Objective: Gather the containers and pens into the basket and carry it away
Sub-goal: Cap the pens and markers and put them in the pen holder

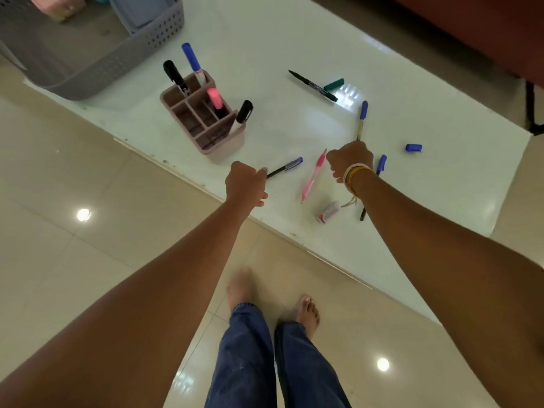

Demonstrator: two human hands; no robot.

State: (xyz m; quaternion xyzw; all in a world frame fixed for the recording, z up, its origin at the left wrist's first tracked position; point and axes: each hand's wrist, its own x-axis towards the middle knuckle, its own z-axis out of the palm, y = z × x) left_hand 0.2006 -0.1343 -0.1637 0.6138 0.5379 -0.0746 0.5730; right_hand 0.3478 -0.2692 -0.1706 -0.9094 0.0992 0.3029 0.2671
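Your left hand [245, 184] pinching a black blue-capped pen [285, 168] at the white surface's [294, 39] near edge, your right hand [348, 160] gripping a blue-capped grey pen [361, 120], pink pen [313, 175] lying between your hands.

Left hand [245, 184] pinches blue-capped pen [285, 167]; right hand [348, 160] holds pen [361, 120].

Basket [97, 66] lies behind-left of pen holder [203, 116]; loose pens [313, 175] lie right.

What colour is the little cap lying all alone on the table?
Blue. The loose cap shows best in the head view, right of the right hand.
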